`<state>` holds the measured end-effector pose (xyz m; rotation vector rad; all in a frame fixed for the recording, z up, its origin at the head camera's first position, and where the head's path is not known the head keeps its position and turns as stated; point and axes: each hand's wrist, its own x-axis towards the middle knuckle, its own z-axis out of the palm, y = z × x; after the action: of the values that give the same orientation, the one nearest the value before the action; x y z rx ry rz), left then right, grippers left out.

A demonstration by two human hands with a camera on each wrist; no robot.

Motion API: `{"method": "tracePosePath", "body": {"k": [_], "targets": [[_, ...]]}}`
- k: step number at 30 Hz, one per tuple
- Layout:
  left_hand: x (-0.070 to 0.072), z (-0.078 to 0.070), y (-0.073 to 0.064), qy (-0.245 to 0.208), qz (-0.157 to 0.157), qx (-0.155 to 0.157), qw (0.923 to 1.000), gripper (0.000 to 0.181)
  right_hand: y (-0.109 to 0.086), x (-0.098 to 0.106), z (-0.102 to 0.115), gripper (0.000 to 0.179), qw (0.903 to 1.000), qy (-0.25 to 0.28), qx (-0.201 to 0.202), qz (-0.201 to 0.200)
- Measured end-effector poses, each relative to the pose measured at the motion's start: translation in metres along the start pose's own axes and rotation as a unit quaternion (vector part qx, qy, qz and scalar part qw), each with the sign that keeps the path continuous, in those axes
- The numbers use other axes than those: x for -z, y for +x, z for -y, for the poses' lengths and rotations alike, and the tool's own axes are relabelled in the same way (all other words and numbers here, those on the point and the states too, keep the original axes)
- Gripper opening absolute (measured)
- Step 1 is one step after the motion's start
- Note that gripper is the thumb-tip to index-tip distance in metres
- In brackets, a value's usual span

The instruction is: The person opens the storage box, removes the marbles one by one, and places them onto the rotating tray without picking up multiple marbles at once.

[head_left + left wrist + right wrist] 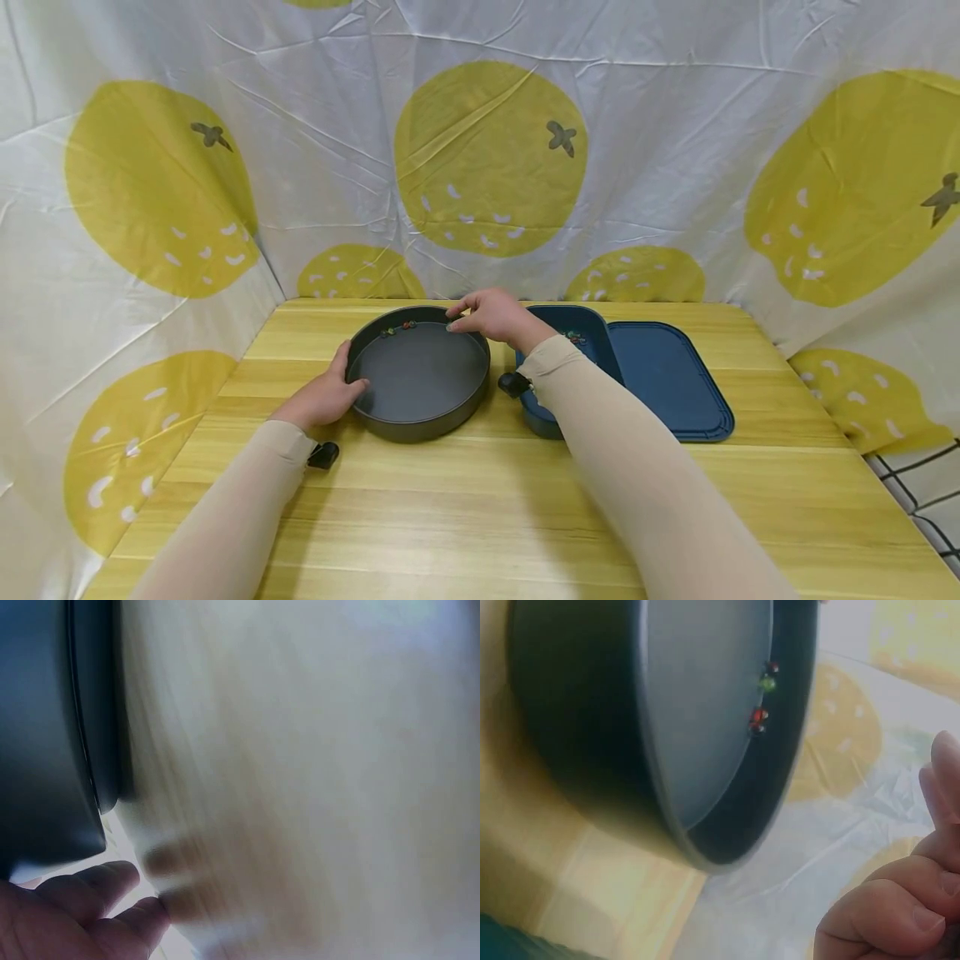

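Note:
A round dark grey pan [420, 375] stands on the table, with several small coloured beads [397, 328] at the far side of its floor. My left hand [326, 396] holds the pan's left side, thumb at the rim and fingers along the outer wall. Above the pan's far right rim is my right hand [491, 319], its thumb and index finger slightly apart and no bead visible between them. Beneath the right forearm, partly hidden, sits a deep blue container [607, 342] with more small beads [575, 337] inside.
A flat blue lid [663, 375] lies to the right of the container, tight against it. The wooden table [450, 508] meets a white curtain [315, 167] printed with yellow fruit at the back and sides. Black wire grid [918, 492] shows at the lower right.

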<state>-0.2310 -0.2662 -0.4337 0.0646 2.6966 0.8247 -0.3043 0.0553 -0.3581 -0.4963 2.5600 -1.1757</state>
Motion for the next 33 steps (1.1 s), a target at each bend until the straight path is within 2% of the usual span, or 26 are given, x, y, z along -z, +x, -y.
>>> {"method": "tracePosePath", "body": {"k": [6,14,18,23,29,33], "targets": [[-0.001,0.000,0.001,-0.001,0.000,-0.002,1.0000,0.091,-0.006,0.006,0.003,0.035,0.9997,0.019,-0.013,0.001],[-0.001,0.001,0.003,-0.001,0.005,-0.005,1.0000,0.092,-0.025,0.043,-0.011,0.041,0.9981,0.026,-0.021,-0.052],[0.000,0.001,0.002,0.001,0.007,-0.005,1.0000,0.093,-0.040,0.062,-0.017,0.045,0.9964,-0.021,-0.024,-0.079],[-0.001,-0.001,0.001,0.004,0.008,-0.003,1.0000,0.093,-0.068,0.084,-0.029,0.053,0.9890,-0.114,-0.020,-0.092],[0.001,-0.002,0.001,0.016,0.007,-0.008,0.9998,0.093,-0.106,0.101,-0.056,0.066,0.9711,-0.226,-0.029,-0.072],[0.002,-0.002,-0.001,0.019,0.009,-0.010,0.9997,0.093,-0.127,0.097,-0.080,0.069,0.9647,-0.256,-0.038,-0.052]]}}
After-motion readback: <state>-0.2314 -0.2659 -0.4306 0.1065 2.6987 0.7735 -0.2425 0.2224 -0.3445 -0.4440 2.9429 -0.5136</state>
